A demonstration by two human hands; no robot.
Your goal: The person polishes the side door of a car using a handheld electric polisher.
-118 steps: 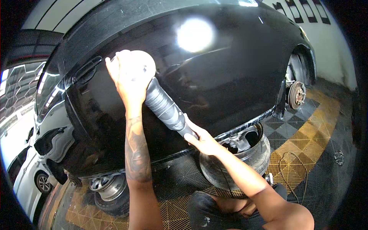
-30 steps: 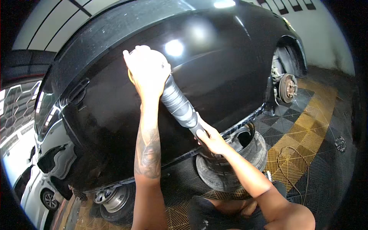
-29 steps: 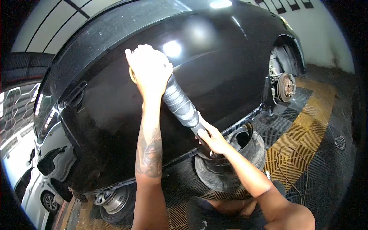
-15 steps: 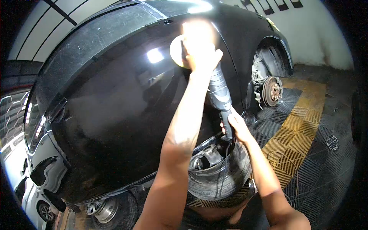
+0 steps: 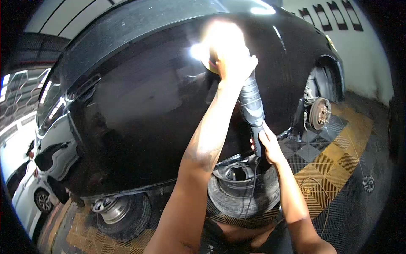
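My left hand (image 5: 233,63) is closed over the head of a black polisher (image 5: 252,103), which is tilted across the side of a black car. Strong glare washes out the fingers and much of the polisher head. The edge of a pale pad (image 5: 210,67) shows beside the hand, against the upper part of the glossy car door (image 5: 139,118). Lower down, my right hand (image 5: 269,144) is wrapped round the polisher's rear handle, and a power cord hangs from its end.
Below the door, a wheel with a tyre (image 5: 241,203) lies near my legs, and another wheel (image 5: 118,216) lies further left. At the right, a bare brake disc (image 5: 320,113) sits in the wheel arch. A cable (image 5: 327,207) trails over the floor tiles. A white car (image 5: 31,190) stands behind.
The view has shifted, so the car and floor appear further right. Against the door, the polisher has moved left, away from the front seam, with both hands still on it.
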